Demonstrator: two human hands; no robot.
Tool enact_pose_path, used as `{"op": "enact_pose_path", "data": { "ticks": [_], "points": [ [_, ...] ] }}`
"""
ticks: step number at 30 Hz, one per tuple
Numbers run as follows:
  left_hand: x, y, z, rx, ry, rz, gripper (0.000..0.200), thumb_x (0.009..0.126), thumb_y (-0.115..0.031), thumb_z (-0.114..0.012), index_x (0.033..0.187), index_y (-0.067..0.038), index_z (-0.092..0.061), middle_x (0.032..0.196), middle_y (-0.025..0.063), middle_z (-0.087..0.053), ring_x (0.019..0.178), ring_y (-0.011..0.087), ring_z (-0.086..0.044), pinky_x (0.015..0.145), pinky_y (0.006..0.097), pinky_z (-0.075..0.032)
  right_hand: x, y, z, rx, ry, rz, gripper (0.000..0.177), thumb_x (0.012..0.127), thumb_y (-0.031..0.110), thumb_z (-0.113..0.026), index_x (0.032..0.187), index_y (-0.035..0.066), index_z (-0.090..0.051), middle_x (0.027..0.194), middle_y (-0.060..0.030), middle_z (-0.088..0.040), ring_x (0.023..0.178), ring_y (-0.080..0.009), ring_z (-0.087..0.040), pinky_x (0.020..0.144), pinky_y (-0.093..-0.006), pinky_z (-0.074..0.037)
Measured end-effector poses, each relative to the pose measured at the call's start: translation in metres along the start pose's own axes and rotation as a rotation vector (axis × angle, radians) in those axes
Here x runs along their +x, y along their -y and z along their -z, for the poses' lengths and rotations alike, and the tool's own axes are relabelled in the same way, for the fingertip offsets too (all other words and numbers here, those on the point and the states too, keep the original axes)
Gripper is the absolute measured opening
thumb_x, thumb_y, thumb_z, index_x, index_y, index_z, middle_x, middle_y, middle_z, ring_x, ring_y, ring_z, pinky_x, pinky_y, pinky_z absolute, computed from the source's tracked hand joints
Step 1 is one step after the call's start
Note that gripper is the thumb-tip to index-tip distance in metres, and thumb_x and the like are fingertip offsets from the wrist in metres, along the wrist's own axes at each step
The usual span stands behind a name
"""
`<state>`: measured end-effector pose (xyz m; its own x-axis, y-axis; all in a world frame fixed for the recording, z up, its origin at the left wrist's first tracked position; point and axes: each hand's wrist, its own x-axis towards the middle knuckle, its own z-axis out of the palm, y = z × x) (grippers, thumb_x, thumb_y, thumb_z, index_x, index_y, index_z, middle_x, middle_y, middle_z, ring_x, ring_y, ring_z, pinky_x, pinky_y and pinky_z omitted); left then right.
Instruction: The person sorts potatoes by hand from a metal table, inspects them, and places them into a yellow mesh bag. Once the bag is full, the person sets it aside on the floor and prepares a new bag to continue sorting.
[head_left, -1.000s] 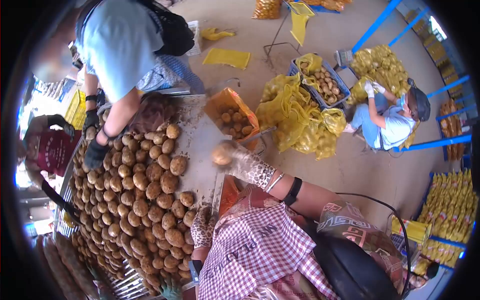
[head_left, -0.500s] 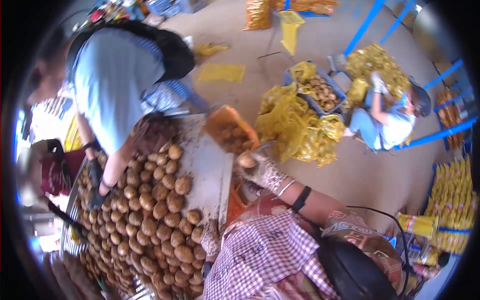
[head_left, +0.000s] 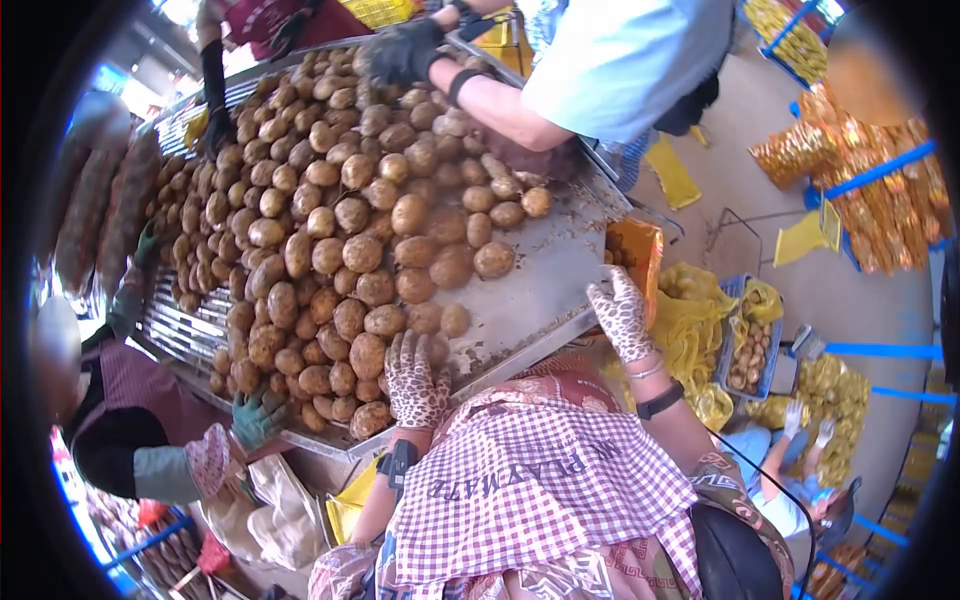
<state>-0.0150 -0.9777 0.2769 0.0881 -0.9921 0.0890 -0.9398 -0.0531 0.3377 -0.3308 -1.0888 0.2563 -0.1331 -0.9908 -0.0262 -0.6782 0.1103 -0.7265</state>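
In a leopard-print glove, my left hand (head_left: 415,385) rests with fingers extended against potatoes (head_left: 368,354) at the near edge of the metal sorting table (head_left: 545,285). My right hand (head_left: 622,318), gloved alike, is at the table's right corner with its fingers apart and no potato visible in it. Just beyond that hand hangs an orange bag (head_left: 637,258), its inside mostly hidden. Many potatoes cover the slatted and flat parts of the table; several near its right side look blurred.
A co-worker's dark glove (head_left: 405,52) reaches over the far potatoes. Another person's green glove (head_left: 258,418) touches the table's near left. Yellow mesh bags (head_left: 690,300) and a blue crate of potatoes (head_left: 750,350) stand on the floor at right, near a seated person (head_left: 775,480).
My view has swung left toward the table. The potato in my right hand is gone from it, and that hand is now at the table corner. My left hand now lies against potatoes.
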Motion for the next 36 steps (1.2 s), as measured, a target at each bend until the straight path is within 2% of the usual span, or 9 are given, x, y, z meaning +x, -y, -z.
{"op": "enact_pose_path", "data": {
  "ticks": [3,11,16,21,28,29,30,33,36],
  "points": [
    [0.001,0.003,-0.001,-0.056,0.116,0.073,0.06,0.07,-0.018,-0.07,0.127,-0.01,-0.054,0.137,0.0151,-0.047,0.128,0.0363,-0.04,0.109,0.0468,-0.029,0.021,0.044,-0.02,-0.195,0.133,0.48,0.041,0.077,0.017,-0.069,0.114,0.0,-0.061,0.112,-0.0211,-0.062,0.109,-0.0345,-0.057,0.097,-0.0417,-0.044],
    [0.005,-0.001,-0.008,-0.301,-0.078,0.133,0.046,0.08,-0.011,-0.065,0.125,-0.007,-0.055,0.126,0.016,-0.055,0.118,0.0345,-0.051,0.101,0.042,-0.042,0.062,0.064,-0.11,-0.371,0.347,0.752,0.062,0.075,0.021,-0.071,0.13,0.003,-0.048,0.127,-0.0205,-0.054,0.116,-0.0373,-0.052,0.098,-0.0434,-0.043],
    [0.036,-0.015,-0.016,-1.341,-0.028,0.471,0.052,0.093,-0.024,-0.059,0.138,-0.005,-0.041,0.131,0.0132,-0.052,0.122,0.0233,-0.05,0.096,0.034,-0.047,0.057,0.077,-0.104,0.113,0.618,0.405,0.053,0.082,0.036,-0.07,0.123,0.006,-0.053,0.111,-0.0224,-0.062,0.104,-0.0396,-0.058,0.089,-0.0447,-0.048],
    [0.042,-0.012,-0.024,-2.345,0.205,0.848,0.055,0.093,-0.044,-0.054,0.132,-0.006,-0.048,0.127,0.015,-0.056,0.111,0.0312,-0.058,0.09,0.0488,-0.051,0.042,0.125,-0.089,0.223,0.722,0.71,0.05,0.086,0.033,-0.065,0.125,0.005,-0.055,0.117,-0.0203,-0.061,0.11,-0.0365,-0.057,0.095,-0.0428,-0.045],
    [0.016,0.012,-0.07,-2.456,0.139,1.124,0.044,0.094,-0.035,-0.049,0.127,-0.005,-0.053,0.125,0.0163,-0.059,0.112,0.0346,-0.059,0.095,0.0589,-0.045,0.054,0.121,-0.121,-0.542,0.584,0.873,0.073,0.074,0.032,-0.073,0.136,0.007,-0.044,0.137,-0.0164,-0.044,0.123,-0.0361,-0.043,0.103,-0.046,-0.037],
    [0.014,0.018,-0.075,-2.468,0.149,1.085,0.043,0.094,-0.033,-0.049,0.127,-0.006,-0.053,0.125,0.0158,-0.059,0.112,0.0343,-0.059,0.094,0.0589,-0.045,0.056,0.122,-0.123,-0.535,0.575,0.88,0.073,0.074,0.032,-0.073,0.136,0.007,-0.044,0.137,-0.0164,-0.044,0.123,-0.0361,-0.043,0.103,-0.046,-0.037],
    [0.015,-0.012,-0.029,-2.616,0.501,0.712,0.04,0.1,-0.035,-0.045,0.128,-0.007,-0.051,0.114,0.0096,-0.059,0.095,0.021,-0.058,0.082,0.0349,-0.051,0.056,0.12,-0.127,-0.528,0.571,0.877,0.073,0.073,0.032,-0.073,0.136,0.007,-0.044,0.137,-0.0162,-0.044,0.123,-0.0362,-0.043,0.103,-0.0459,-0.037],
    [0.016,0.005,-0.044,-2.674,0.223,0.984,0.043,0.094,-0.03,-0.048,0.13,-0.006,-0.051,0.127,0.014,-0.059,0.112,0.033,-0.059,0.094,0.0597,-0.044,0.055,0.113,-0.134,-0.488,0.532,0.858,0.072,0.072,0.032,-0.074,0.134,0.007,-0.046,0.133,-0.0169,-0.047,0.122,-0.0362,-0.044,0.104,-0.0449,-0.036],
    [0.016,-0.001,-0.04,-2.635,0.264,0.908,0.047,0.094,-0.032,-0.047,0.135,-0.008,-0.046,0.131,0.0121,-0.056,0.119,0.031,-0.053,0.101,0.0546,-0.041,0.055,0.104,-0.131,-0.08,0.588,0.647,0.072,0.072,0.033,-0.075,0.132,0.005,-0.046,0.128,-0.0202,-0.052,0.119,-0.0365,-0.05,0.099,-0.0436,-0.042]
  ]
}}
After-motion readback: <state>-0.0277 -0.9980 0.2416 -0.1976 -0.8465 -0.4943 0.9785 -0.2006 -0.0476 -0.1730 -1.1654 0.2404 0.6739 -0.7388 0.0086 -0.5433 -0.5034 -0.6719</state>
